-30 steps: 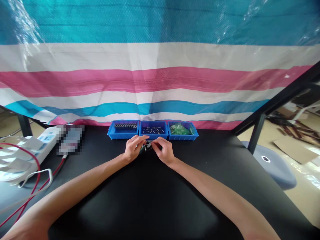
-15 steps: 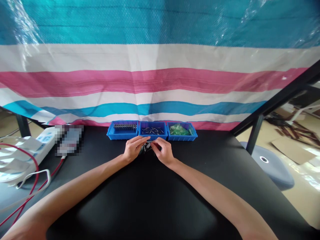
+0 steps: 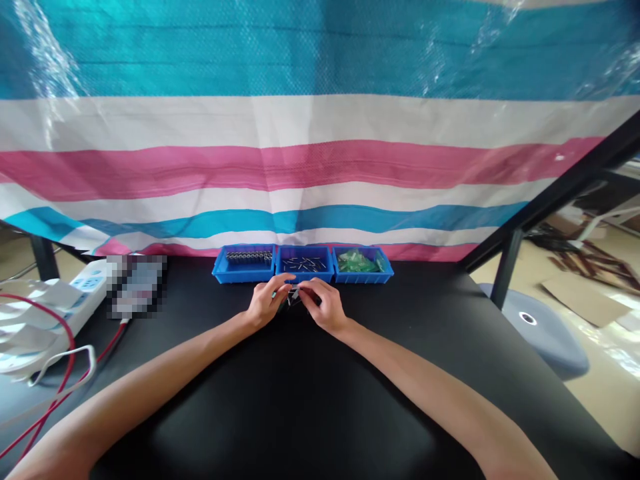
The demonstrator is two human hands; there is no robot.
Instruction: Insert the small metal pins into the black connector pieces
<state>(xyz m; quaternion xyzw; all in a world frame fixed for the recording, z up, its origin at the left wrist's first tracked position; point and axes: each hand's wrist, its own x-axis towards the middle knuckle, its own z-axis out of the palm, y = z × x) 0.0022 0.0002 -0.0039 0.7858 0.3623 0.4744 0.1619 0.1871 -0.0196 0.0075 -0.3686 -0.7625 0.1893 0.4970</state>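
Observation:
Close together at the front of the middle blue bin (image 3: 305, 276), my left hand (image 3: 266, 303) and my right hand (image 3: 324, 305) meet fingertip to fingertip. Between them is a small shiny metal piece (image 3: 295, 293), mostly covered by the fingers, so its kind is unclear. Both hands have thumb and fingers pinched at it. Thin dark and silvery bits show just under the fingertips. Loose pins or screws (image 3: 303, 264) lie in the middle bin. The left blue bin (image 3: 244, 276) holds a row of small metal cylinders (image 3: 249, 257). Green pieces (image 3: 357, 261) fill the right blue bin (image 3: 364, 276).
A black table (image 3: 300, 400) lies beneath everything. At the left are a white power strip (image 3: 80, 293), red cables (image 3: 70, 360) and a blurred-out device (image 3: 137, 287). A striped sheet (image 3: 300, 167) hangs behind the bins. A grey stool (image 3: 545, 340) stands right of the table.
My left fingers have gone from nearly straight to more bent, with the index raised away from the thumb. The view has shifted slightly, and both hands remain at the same spot.

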